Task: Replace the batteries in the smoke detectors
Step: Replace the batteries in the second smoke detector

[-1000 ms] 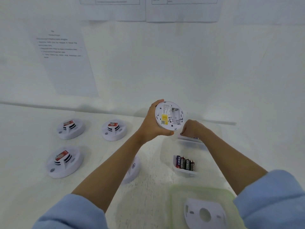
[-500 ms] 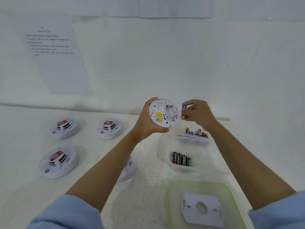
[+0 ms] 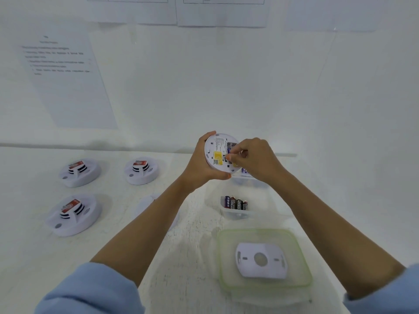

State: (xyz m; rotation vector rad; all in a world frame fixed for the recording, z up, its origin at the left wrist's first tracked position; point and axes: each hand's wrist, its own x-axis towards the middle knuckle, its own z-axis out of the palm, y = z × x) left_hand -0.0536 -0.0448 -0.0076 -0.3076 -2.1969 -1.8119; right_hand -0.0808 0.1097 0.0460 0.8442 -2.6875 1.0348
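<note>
Smoke detector [image 3: 221, 152]: round, white, held in the air over the far part of the table [image 3: 34, 245], underside toward the camera. Yellow label and open battery bay show.

Left hand [image 3: 200, 164] grips its rim from 9 o'clock, thumb under at 6, fingers over the top. Right hand [image 3: 256, 159] comes in from 3 o'clock, fingertips curled, pinching a blue battery [image 3: 229, 150] at the bay. Fingers hide most of it; cannot tell if it is seated.

At 6 o'clock from the detector, a clear tub [image 3: 240, 215] holds a row of cells [image 3: 235, 203] side by side. A second tub [image 3: 244, 172] sits under the right hand, purple cells partly seen.

Nearer the camera at 5 o'clock is a green-rimmed container [image 3: 303, 252], with a white mounting plate [image 3: 260, 260] flat inside.

At 8 to 9 o'clock, three other detectors [image 3: 79, 172] [image 3: 141, 171] [image 3: 73, 215] lie apart, red labels up. A pale disc [image 3: 145, 205] at 7 o'clock is mostly behind the left forearm.

Printed sheets [image 3: 68, 82] hang on the wall, 10 to 12 o'clock.
</note>
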